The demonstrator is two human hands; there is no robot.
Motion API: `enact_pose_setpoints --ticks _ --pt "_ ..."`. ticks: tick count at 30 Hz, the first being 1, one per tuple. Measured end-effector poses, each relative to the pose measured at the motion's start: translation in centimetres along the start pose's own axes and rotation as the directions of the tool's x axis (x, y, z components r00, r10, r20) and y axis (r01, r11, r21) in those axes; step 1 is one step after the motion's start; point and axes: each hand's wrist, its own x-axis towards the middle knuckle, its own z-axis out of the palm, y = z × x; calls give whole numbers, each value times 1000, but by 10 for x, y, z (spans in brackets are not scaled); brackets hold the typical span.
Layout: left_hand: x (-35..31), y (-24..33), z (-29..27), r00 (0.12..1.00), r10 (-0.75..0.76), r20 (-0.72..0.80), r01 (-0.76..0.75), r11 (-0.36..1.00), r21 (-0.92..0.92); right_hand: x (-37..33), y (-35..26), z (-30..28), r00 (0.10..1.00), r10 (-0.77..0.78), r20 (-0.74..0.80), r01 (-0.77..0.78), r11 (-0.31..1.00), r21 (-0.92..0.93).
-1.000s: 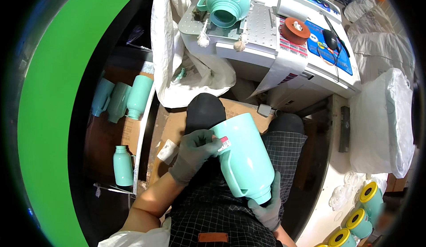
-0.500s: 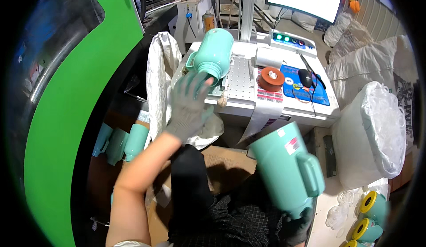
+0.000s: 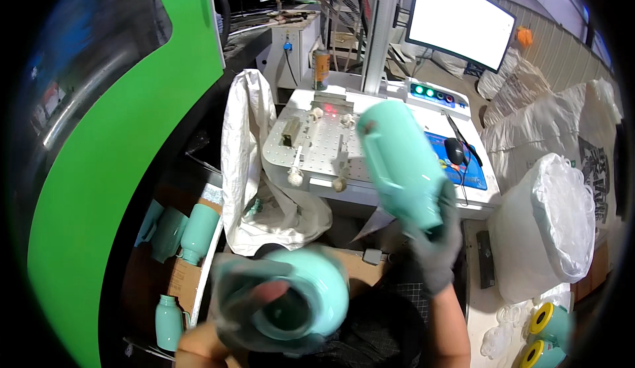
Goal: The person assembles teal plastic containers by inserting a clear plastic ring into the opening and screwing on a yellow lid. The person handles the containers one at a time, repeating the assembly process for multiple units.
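Note:
My left hand, in a grey glove and blurred by motion, is closed on a mint-green vacuum flask above my lap. This flask's open mouth faces up toward me. Raised over the table's front edge, a second mint-green flask with a side handle leans to the left, its base end up. My gloved right hand grips its lower, neck end. Left of that flask lies the perforated metal plate, with small posts and blocks on it and a red light spot at its back.
More green flasks lie in a box at lower left. A white sack hangs beside the table. To the right stand a monitor, a button box, a mouse, a plastic-lined bin and yellow-ringed flasks.
My left hand has taken the flask off the perforated plate and brought it down to my lap. My right hand has lifted its flask from the lower right up over the table.

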Motion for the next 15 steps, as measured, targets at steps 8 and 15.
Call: enact_pose_setpoints --ticks 8,15 --pt "-63 -42 84 842 -393 368 522 766 -376 80 -48 193 959 -21 282 151 881 -448" --pt "-41 -36 97 816 -359 453 564 666 -487 111 -32 214 899 183 397 115 777 -619"
